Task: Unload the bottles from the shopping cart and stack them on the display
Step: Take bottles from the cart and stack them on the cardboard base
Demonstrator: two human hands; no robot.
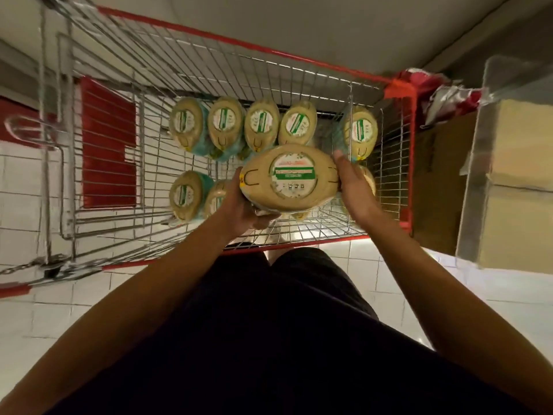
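1. At the far left, the shopping cart [299, 59] shows its wire wall and a red panel [107, 142] over the white tiled floor [24, 187].
2. Standing bottles [226, 124] line the far wall of the basket, and two more stand nearer on the left. A strip of bare wire floor lies open between these rows.
3. The left hand [242, 211] grips the held bottle [291, 178] from below at its left end, with the fingers curled under it.
4. The held bottle is raised above the standing ones, over the basket's near middle, with its tan cap facing up. It lies between the two hands.
5. The right hand [354, 187] lies against the bottle's right end with its fingers nearly straight, pressing rather than wrapping. Another cap shows just behind it.
6. The cart's red right rim stands close beside the cardboard boxes [520, 187], leaving little room on that side.
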